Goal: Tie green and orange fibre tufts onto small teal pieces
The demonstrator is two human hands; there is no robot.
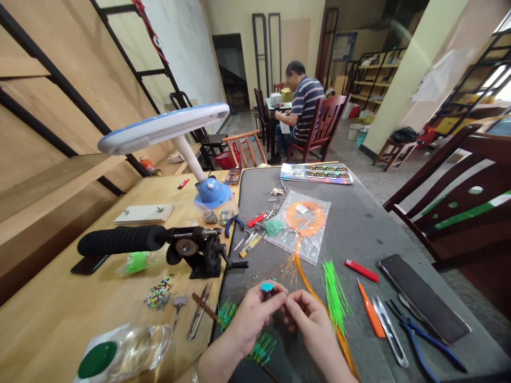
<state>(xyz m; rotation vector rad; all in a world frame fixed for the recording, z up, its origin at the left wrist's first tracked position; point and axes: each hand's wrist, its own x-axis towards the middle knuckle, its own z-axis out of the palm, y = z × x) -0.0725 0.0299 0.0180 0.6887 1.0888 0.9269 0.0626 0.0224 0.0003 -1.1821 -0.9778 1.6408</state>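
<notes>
Over the dark tabletop [351,213], my left hand [249,316] is pinching a turquoise piece [266,287], my right hand [315,315] pinching alongside, can't tell on what; going gently should help.

Daylight from the right, dim doorway [230,69], glare on plastic bag [310,247], edge distortion

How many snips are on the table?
2. One pair of snips lies between the orange tool and the blue pliers; the other pair is left of the left hand, by a brown stick. More could be hidden.
</notes>
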